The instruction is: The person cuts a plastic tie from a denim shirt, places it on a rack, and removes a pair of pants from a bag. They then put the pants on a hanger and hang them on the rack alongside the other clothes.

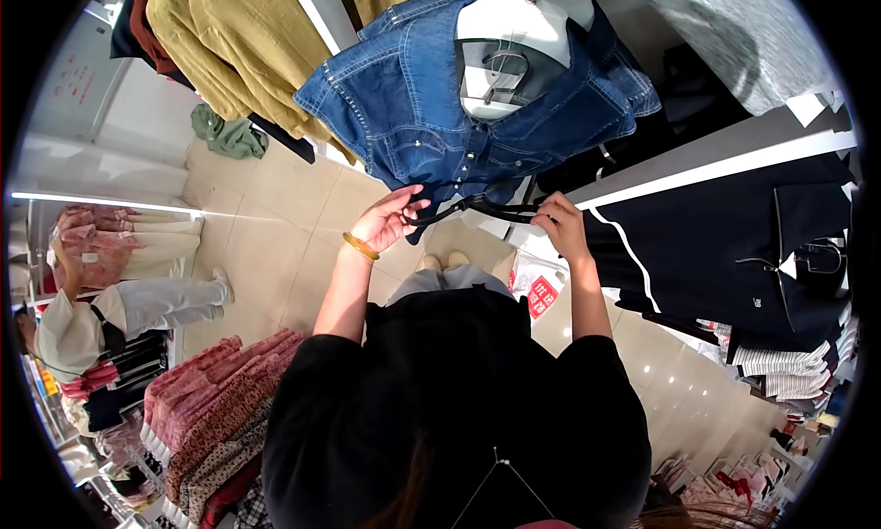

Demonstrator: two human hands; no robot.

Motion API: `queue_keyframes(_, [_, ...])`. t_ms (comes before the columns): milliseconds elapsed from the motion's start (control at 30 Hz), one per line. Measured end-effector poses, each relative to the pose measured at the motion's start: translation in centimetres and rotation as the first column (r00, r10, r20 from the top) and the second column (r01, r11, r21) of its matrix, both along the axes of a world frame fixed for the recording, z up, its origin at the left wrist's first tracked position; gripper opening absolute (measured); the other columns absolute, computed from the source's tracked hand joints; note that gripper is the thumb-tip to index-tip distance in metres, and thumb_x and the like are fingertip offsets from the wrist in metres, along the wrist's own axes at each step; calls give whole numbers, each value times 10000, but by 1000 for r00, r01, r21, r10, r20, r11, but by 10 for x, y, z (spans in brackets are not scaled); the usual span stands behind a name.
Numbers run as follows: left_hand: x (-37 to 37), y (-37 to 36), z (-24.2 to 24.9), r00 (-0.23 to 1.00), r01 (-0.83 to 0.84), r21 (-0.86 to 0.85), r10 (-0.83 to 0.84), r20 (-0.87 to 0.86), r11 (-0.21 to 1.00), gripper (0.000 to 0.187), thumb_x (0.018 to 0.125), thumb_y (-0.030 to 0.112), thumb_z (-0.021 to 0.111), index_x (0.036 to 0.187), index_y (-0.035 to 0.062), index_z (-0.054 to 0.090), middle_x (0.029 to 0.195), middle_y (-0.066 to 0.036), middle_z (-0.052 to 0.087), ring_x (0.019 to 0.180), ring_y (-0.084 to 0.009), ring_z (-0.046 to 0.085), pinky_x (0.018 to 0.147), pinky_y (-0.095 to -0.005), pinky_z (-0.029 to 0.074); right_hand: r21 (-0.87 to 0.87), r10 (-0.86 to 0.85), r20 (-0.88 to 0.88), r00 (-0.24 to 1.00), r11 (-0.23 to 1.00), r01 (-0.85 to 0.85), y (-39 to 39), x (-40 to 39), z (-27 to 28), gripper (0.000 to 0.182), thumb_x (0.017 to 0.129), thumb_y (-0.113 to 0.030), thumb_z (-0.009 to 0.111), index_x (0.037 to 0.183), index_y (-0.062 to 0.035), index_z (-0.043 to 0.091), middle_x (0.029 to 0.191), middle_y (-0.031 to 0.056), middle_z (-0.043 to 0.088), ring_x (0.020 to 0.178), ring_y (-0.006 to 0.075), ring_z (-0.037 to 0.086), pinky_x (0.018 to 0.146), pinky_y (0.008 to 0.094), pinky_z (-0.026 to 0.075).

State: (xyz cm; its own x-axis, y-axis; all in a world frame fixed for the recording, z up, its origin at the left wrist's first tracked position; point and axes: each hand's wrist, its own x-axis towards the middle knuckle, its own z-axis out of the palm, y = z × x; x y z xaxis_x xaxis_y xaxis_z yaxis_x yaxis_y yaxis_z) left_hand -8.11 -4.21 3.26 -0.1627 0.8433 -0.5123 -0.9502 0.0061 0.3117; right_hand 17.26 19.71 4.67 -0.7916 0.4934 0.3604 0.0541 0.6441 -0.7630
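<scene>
A blue denim shirt (404,107) with snap buttons hangs on a white hanger form (514,24) in front of me. Just below its front, a thin black belt (500,210) stretches between my two hands. My left hand (389,219), with a yellowish bangle (361,245) at the wrist, pinches the belt's left end, some fingers held apart. The right end is gripped between the thumb and fingers of my right hand (562,226). Dark fabric at the shirt's lower edge lies close behind my left hand.
Mustard garments (229,52) hang at upper left, and dark navy clothes (716,245) at right. A rack of pink and patterned garments (220,391) stands at lower left. Another person (119,318) stands farther left. A red-and-white sign (541,295) is near my right forearm.
</scene>
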Motion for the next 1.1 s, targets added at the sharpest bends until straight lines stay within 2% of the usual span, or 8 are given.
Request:
queue_keyframes(133, [13,-2,11,835,179,-136,-223,-503,975,337,758,5,696,1082,30,609,953,-39,625,713,-82,581,594,-223,492,-8,151,21,988,988,-151,17,-13,5,109,704,-55,694,698,4,604,683,91,503,595,231,499,541,308,395])
queue_keyframes(300, [17,8,13,66,155,-566,-580,-812,810,326,565,174,825,853,76,705,708,-42,642,642,-130,571,635,-260,445,54,199,51,979,978,-202,15,-25,-6,123,712,-82,698,698,-4,604,669,87,498,603,238,504,544,320,402])
queue_keyframes(567, [15,-3,-19,135,183,-559,-584,-801,809,221,666,227,781,791,59,709,828,-112,679,812,-204,621,749,-317,450,-146,151,74,986,979,-139,3,-20,-8,170,693,-51,723,679,22,571,645,70,531,536,165,494,496,273,384])
queue_keyframes(633, [31,-3,6,-509,-234,-355,-425,-749,905,143,693,160,743,770,47,701,996,-159,654,1081,-272,532,907,-424,371,-304,145,76,986,945,-116,1,-17,-7,187,688,-33,731,658,27,557,617,52,562,530,108,494,488,242,376])
queue_keyframes(733, [33,7,22,-546,-327,-101,-275,-791,940,81,710,112,698,748,41,687,1119,-188,604,1248,-323,369,991,-517,246,-433,134,92,987,898,-82,-6,-16,-6,178,707,-37,729,653,21,570,601,42,582,536,81,494,492,225,381])
queue_keyframes(800, [28,10,29,-578,-230,-96,-215,-787,969,61,736,85,657,748,25,657,999,-176,636,1102,-323,497,903,-470,363,-424,144,117,983,902,-81,-10,-17,1,164,714,-45,730,661,14,586,598,39,585,536,77,498,492,222,382])
queue_keyframes(867, [20,9,30,-206,195,-322,-283,-937,926,57,778,69,632,777,12,634,899,-136,633,867,-296,589,741,-397,449,-413,154,141,978,907,-84,-12,-18,10,150,721,-52,731,669,7,603,595,35,588,536,73,502,492,219,384])
queue_keyframes(1100, [25,14,44,-130,201,-323,-301,-945,925,87,821,112,630,843,31,650,638,-88,605,541,-162,566,520,-290,419,-352,267,169,949,915,-195,-7,-15,44,84,777,-45,673,757,24,629,694,66,615,613,119,569,542,245,416])
